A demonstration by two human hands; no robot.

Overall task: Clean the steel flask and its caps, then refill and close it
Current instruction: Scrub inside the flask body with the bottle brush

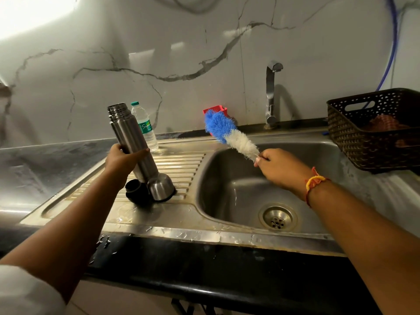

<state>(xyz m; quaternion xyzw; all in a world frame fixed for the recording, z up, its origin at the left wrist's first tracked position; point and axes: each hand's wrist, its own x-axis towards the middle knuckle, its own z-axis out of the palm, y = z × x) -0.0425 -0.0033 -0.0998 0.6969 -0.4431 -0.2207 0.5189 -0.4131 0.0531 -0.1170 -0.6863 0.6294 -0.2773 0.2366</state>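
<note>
Steel flask (130, 137) is held in the left hand (121, 159), with the fingers and thumb curled round its middle. It is tilted, its open mouth is turned up, and its bottom is hidden behind the steel cap (160, 186). That cap is set mouth down on the ribbed drainboard (181, 164), with the black cap (136, 189) just beside it. A brush (229, 135) with blue and white bristles is pinched at its handle by the curled fingers of the right hand (278, 168), above the wet sink bowl (238, 189). A plastic water bottle (145, 126) is stood behind the flask. On its green label only "Sig" can be read. A tap (271, 94) and a dark basket (368, 133) are seen further right.
</note>
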